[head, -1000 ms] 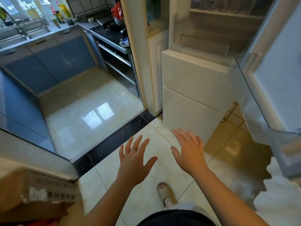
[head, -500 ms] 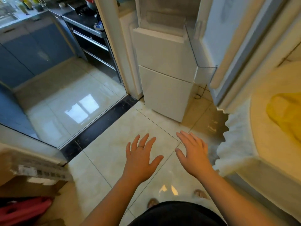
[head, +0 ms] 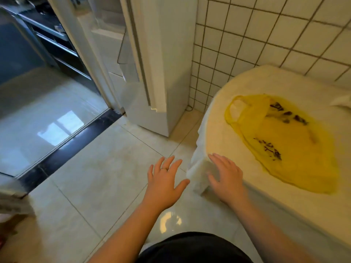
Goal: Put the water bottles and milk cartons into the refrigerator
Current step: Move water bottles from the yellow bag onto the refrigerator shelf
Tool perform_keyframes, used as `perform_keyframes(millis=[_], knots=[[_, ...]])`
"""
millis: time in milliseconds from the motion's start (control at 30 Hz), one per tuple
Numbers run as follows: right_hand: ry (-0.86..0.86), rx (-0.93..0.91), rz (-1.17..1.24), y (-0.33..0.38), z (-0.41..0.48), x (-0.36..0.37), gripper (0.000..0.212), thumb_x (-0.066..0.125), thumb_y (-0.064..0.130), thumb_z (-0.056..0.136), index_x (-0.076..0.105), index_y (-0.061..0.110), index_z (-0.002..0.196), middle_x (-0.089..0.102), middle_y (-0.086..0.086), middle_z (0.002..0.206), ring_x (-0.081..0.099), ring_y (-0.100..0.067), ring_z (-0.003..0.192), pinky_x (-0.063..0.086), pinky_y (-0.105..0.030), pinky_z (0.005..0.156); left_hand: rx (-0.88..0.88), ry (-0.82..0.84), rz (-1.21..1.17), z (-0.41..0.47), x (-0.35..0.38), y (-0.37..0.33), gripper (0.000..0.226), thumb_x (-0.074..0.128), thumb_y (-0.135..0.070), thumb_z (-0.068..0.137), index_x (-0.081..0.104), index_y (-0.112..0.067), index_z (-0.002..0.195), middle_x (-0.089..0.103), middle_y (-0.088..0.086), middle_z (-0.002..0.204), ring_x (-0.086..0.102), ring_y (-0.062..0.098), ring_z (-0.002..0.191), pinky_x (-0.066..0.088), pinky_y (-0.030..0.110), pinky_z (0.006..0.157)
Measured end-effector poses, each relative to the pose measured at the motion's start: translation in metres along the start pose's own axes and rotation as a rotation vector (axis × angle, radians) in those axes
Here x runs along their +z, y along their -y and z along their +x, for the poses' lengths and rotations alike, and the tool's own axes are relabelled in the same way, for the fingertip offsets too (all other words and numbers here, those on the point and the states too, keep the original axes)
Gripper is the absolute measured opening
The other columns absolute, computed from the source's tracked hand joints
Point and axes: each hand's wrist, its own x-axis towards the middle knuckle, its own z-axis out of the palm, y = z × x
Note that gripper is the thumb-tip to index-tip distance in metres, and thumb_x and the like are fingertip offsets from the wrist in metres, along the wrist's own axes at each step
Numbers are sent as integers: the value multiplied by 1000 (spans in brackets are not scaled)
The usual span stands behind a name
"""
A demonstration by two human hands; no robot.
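Note:
The white refrigerator (head: pixel 163 73) stands ahead at the top centre with its door (head: pixel 144 54) swung open, edge-on to me, a clear door shelf (head: pixel 122 44) showing behind it. My left hand (head: pixel 164 182) hovers over the floor tiles, fingers spread, a ring on one finger, holding nothing. My right hand (head: pixel 226 175) is also spread and empty, over the near corner of the cloth-covered table (head: pixel 218 130). A flat yellow plastic bag (head: pixel 284 143) with dark print lies on that table. No water bottles or milk cartons are in view.
A white tiled wall (head: pixel 266 31) rises behind the table. To the left, a dark threshold strip (head: pixel 76 141) and a glass sliding door (head: pixel 38 111) lead to a kitchen with blue cabinets. A cardboard box edge (head: pixel 11 207) shows at the lower left.
My view has swung right: the refrigerator slid to the left and the table with the yellow bag came fully into view. Both hands stay spread and empty; the right now reaches the table's corner.

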Motion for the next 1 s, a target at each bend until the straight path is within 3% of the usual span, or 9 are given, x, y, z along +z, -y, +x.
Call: perform_keyframes(millis=[200,333,433,567,733,867,933,1000], knots=[[-95,130,69,-102,-32,-49,56,57,34,89,47,25,143,46,4,149,38,-21,138,29,-44,114,107,98,-16,14,38,-104,67,38,-66,94,21,-39,152,17,-8,163,7,20,151,8,46,121],[-136,260,195,-150,-50,-62,58,56,36,84,52,22,139,51,0,144,44,-23,134,33,-44,111,114,175,-170,30,52,-146,65,47,-60,94,28,-36,151,30,-7,158,24,19,146,22,43,118],[-127,380,316,-177,-54,-63,55,66,24,89,50,19,141,48,-2,147,42,-25,136,30,-40,113,72,254,-349,46,62,-165,63,53,-53,95,33,-31,150,36,-4,155,33,17,142,29,37,115],[-94,631,628,-202,-49,-63,56,60,23,95,40,22,147,46,-2,147,43,-21,133,33,-34,107,64,310,-427,76,79,-185,64,58,-48,94,36,-23,149,39,-2,154,36,16,140,31,34,114],[-126,1039,1179,-229,-30,-62,50,54,27,99,39,26,146,53,-4,135,54,-25,115,45,-41,91,-198,438,-683,136,97,-206,59,61,-44,93,39,-25,145,48,1,142,50,18,117,42,32,97],[-230,1145,1456,-242,-12,-64,35,48,25,102,46,16,136,56,-17,132,57,-34,110,41,-42,85,-429,445,-853,190,110,-214,64,63,-47,91,39,-20,144,56,6,127,61,25,107,49,45,100],[-286,1195,1550,-249,-10,-62,26,44,23,104,48,12,127,59,-22,125,56,-39,115,42,-44,91,-497,444,-926,212,115,-216,65,64,-44,92,39,-14,143,63,8,108,65,24,92,54,44,91],[-330,1199,1650,-255,-8,-60,32,41,20,104,43,9,134,61,-19,111,59,-38,104,45,-44,86,-548,441,-1012,228,117,-218,62,64,-39,93,42,-5,139,65,10,91,64,23,75,54,40,72]])
